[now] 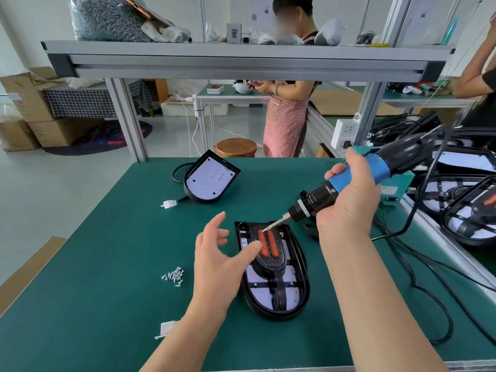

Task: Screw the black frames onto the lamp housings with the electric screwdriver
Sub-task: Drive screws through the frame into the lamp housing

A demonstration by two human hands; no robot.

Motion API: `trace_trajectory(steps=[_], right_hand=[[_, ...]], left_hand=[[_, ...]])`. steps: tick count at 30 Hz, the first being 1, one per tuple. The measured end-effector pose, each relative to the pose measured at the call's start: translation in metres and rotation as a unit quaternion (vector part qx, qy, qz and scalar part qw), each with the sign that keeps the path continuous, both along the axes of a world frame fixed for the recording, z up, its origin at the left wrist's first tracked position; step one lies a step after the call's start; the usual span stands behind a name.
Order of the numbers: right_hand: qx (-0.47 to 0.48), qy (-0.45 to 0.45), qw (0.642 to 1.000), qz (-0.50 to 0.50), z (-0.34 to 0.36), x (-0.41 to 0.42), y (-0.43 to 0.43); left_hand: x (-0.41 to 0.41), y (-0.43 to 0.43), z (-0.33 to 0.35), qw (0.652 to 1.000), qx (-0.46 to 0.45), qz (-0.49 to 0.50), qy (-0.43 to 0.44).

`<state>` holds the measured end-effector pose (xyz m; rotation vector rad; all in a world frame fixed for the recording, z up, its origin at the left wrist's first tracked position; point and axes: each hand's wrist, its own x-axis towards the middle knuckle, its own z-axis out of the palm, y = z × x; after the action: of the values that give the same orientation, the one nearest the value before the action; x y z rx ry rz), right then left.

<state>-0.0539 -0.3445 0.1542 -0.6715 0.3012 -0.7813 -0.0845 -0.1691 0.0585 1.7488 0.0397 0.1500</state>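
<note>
- Gripping the blue-and-black electric screwdriver (320, 198) with my right hand (349, 202), fingers wrapped round the blue barrel. The tool is tilted, its cord end up to the right and its bit aimed down and left.
- The bit tip sits just over the far end of the black plastic frame with two orange strips (269, 260). A small silver screw seems to ride on the tip, but I cannot tell whether it is seated in a hole.
- My left hand (214, 259) is spread and holds nothing. The thumb lies at the frame's left edge; contact looks likely, not certain.
- The frame lies inside the black D-shaped lamp housing (303, 287), in front of me between both hands.
- Key relation: the housing's long axis runs away from me, rounded end nearest. The target end is far, and the right hand reaches it from the right.
- Judgement: the driver needs standing more upright before driving.
- Further out on the green bench mat (107, 291): a loose pile of silver screws (174, 275) to the left and a second black housing without a frame (210, 181) at the back.
</note>
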Motion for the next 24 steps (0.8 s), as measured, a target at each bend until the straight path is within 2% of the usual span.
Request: trace_trajectory(steps=[4,8,17,24], right_hand=[[-0.047,-0.011,0.999,0.004,-0.001,0.023,0.008],[-0.098,-0.013,0.995,0.018,-0.004,0.044,0.022],[-0.197,-0.008,0.979,0.056,-0.017,0.071,0.043],[-0.194,-0.016,0.978,0.068,-0.023,0.075,0.048]], left_hand=[[0.022,-0.005,-0.008,0.984,0.107,-0.062,0.127],[0.036,-0.011,-0.005,0.969,0.172,-0.085,0.154],[0.043,-0.013,-0.011,0.979,0.072,-0.094,0.165],[0.045,-0.013,-0.016,0.980,0.051,-0.094,0.168]])
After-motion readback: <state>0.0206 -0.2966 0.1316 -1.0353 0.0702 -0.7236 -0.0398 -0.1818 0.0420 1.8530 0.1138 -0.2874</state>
